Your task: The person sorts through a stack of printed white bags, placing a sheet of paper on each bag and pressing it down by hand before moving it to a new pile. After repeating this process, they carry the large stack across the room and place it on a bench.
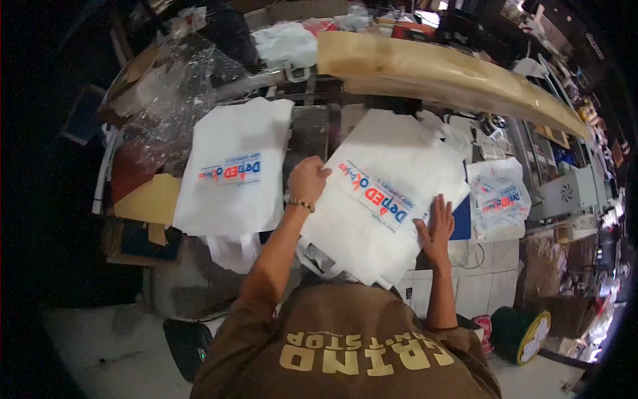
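Note:
In front of me lies a stack of white printed bags [345, 219], turned at an angle, with red and blue lettering on the top one. My left hand [309, 181], a beaded bracelet at its wrist, is closed at the stack's left edge, with fingers curled on the top bag. On the opposite side, my right hand [437, 229] rests against the right edge with its fingers stretched out. Another pile of white printed bags [229, 199] lies to the left, its handles hanging toward me. A single printed bag [498, 199] is at the right.
A long tan roll [452, 70] spans the back of the work surface. Crumpled clear plastic [166, 93] covers the back left, above a yellow sheet [149, 199]. A dark green spool [522, 336] stands on the floor at the lower right.

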Available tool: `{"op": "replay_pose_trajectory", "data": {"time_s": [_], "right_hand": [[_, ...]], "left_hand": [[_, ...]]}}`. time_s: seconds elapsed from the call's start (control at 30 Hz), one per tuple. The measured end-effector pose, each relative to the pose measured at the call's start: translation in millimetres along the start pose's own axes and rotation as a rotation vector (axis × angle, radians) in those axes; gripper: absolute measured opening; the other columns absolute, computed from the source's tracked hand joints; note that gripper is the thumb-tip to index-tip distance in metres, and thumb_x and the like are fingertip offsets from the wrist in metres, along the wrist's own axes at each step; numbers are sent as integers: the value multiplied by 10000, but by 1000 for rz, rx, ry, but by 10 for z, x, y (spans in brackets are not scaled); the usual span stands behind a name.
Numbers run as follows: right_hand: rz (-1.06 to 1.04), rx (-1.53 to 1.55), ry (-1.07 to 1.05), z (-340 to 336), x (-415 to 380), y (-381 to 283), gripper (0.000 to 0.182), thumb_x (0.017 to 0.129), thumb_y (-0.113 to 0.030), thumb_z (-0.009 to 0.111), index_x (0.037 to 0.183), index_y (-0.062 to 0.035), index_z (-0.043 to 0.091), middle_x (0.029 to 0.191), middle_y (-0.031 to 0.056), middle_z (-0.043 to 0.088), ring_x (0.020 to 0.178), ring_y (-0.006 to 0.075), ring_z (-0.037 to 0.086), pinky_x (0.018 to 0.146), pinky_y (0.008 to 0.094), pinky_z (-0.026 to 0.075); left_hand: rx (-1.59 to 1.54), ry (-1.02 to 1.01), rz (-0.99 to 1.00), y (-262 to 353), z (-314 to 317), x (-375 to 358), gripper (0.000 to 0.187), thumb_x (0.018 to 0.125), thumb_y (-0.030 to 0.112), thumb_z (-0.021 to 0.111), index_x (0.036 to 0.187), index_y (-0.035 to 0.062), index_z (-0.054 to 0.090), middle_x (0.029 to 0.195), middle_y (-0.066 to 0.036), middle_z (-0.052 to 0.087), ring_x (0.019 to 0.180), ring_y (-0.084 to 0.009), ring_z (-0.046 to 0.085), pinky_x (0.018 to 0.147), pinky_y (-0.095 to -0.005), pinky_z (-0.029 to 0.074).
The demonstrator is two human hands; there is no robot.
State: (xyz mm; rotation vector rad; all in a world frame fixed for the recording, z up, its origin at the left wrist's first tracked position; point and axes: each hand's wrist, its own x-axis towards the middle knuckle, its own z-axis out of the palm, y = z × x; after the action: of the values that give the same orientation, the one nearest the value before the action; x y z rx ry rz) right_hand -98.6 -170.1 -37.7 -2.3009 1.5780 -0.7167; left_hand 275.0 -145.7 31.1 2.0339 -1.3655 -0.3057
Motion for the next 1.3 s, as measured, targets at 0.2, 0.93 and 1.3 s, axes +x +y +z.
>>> {"op": "replay_pose_trajectory", "data": {"time_s": [0.2, 0.93, 1.3], "right_hand": [[50, -65, -60, -34, 29, -53, 820, 930, -509, 609, 1565, -99, 291, 1641, 113, 243, 1526, 366, 132, 1192, 554, 74], [-9, -63, -108, -184, 30, -212, 893, 789, -586, 709, 1511, -149, 419, 1639, 147, 222, 1517, 416, 113, 1136, 678, 111], [2, -6, -31, -166, 10, -201, 999, 750, -636, 727, 1500, -63, 401, 1626, 139, 265, 1517, 390, 142, 1161, 624, 88]], "left_hand": [[-53, 285, 1, -259, -940, -311, 198, 895, 172, 693, 964, 0, 621, 831, -220, 658, 804, -408, 662, 700, -484, 504], [-98, 235, 227, -1117, -732, 475, 200, 889, 142, 672, 1037, 11, 700, 914, -158, 687, 878, -345, 661, 796, -438, 527], [32, -403, 422, 241, 709, 680, 605, 653, 237, 868, 1188, 79, 634, 1198, -230, 535, 1164, -397, 533, 1032, -430, 441]]}}
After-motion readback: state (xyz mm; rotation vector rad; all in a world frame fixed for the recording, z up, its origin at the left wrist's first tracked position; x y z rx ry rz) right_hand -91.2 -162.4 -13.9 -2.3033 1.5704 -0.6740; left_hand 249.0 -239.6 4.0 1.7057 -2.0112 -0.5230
